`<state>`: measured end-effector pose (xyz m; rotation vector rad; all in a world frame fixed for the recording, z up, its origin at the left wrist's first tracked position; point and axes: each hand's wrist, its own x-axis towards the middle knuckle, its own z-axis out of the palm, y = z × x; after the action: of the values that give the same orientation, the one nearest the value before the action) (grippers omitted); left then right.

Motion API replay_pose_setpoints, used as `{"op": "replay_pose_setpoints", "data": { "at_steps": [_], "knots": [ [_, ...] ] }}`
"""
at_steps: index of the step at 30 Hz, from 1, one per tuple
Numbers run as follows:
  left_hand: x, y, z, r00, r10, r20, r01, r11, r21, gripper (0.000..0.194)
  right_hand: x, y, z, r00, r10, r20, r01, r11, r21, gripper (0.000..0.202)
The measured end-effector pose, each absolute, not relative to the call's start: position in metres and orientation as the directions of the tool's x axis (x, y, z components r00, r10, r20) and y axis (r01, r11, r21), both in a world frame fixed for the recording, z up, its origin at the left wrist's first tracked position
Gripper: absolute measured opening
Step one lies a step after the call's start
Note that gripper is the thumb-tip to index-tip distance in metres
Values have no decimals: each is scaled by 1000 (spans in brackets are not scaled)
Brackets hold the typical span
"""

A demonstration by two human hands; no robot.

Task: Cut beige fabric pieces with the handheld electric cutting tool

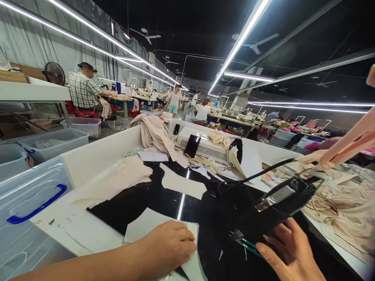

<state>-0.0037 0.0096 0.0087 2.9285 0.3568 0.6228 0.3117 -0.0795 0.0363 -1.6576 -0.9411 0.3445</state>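
Note:
My left hand rests on white pattern-like pieces at the front of the black tabletop, its fingers curled down on them. To the right, my right hand has its fingers spread beside a black device hung from a pink strap. Small scissors with teal handles lie between the device and my right thumb. Farther back on the black surface is a single cream fabric piece. A stack of cream pieces lies at the left.
Behind the black surface stand a white slotted machine and a phone. Draped cream fabric hangs over the back left; more is heaped at right. Clear bins stand at left. Several people sit or walk farther off.

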Motion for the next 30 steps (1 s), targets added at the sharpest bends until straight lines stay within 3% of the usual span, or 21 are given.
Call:
{"op": "replay_pose_setpoints", "data": {
  "at_steps": [1, 3, 5, 8, 11, 20, 30],
  "knots": [
    [-3, 10, 10, 889, 250, 383, 201, -966, 163, 14, 307, -73, 46, 608, 739, 289, 391, 38, -920, 105],
    [0, 12, 11, 894, 245, 376, 206, -968, 142, 16, 289, -60, 66, 540, 735, 409, 382, 219, -898, 82],
    [4, 14, 10, 895, 242, 375, 212, -970, 121, 17, 267, -48, 80, 571, 694, 439, 327, 298, -897, 50],
    [12, 17, 5, 887, 233, 399, 216, -972, 88, 14, 241, -32, 89, 619, 608, 497, 316, 387, -866, 35],
    [19, 21, -6, 867, 223, 445, 220, -974, 59, 9, 224, -17, 84, 577, 598, 557, 335, 449, -828, 34],
    [20, 26, -24, 853, 191, 486, 219, -976, 0, 11, 195, 9, 62, 546, 645, 535, 104, 581, -807, 38],
    [19, 22, -17, 829, 218, 514, 231, -972, 40, 12, 184, 8, 67, 577, 645, 501, -31, 630, -776, 40]
  ]
}}
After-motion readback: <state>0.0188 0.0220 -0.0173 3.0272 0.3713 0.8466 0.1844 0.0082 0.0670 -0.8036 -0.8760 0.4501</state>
